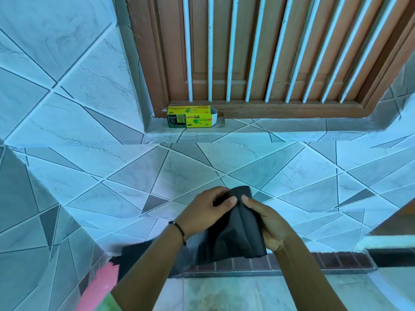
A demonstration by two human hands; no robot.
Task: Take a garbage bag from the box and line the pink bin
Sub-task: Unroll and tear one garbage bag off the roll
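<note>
Both my hands hold a black garbage bag (238,234) in front of me, low in the view. My left hand (206,212) pinches its top edge with the thumb on the plastic. My right hand (267,223) grips the bag's right side, thumb near the left thumb. The bag hangs folded, and part of it trails down to the left behind my left forearm. The yellow and green bag box (190,116) lies on the tiled window ledge, its right end flap open. A pink shape (101,286) at the lower left may be the pink bin; it is blurred.
A brown wooden shutter with white bars (247,52) stands behind the box. Pale tiled wall (157,167) fills the view below the ledge. A dark brick strip (292,263) runs along the wall's foot, above the floor.
</note>
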